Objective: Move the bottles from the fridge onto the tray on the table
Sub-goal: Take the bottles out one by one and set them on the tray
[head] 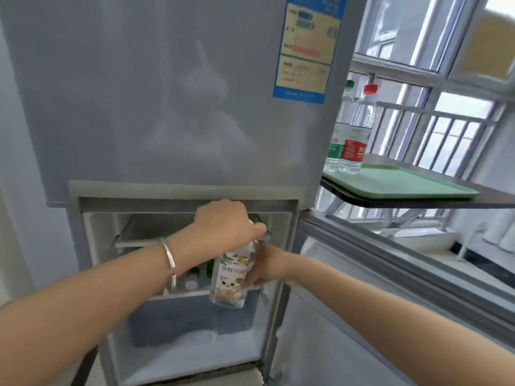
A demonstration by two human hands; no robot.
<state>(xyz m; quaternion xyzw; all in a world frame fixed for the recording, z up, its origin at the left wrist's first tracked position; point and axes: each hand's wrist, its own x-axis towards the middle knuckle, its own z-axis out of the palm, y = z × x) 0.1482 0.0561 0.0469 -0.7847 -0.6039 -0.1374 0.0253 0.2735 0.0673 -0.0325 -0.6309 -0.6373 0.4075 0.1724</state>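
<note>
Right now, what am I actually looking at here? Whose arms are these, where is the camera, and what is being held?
There is no machine here: a person wears a wide-angle camera on the head, so you see their own two bare arms reaching forward and down. They stand at a grey fridge whose lower compartment is open. The left hand, with a silver bangle on its wrist, grips the top of a clear bottle with a printed label. The right hand steadies the bottle's side. A few more bottle caps show on the shelf behind it. To the right, a table carries a green tray. On the tray's near end stand two water bottles, one with a red cap, one with a green cap.
</note>
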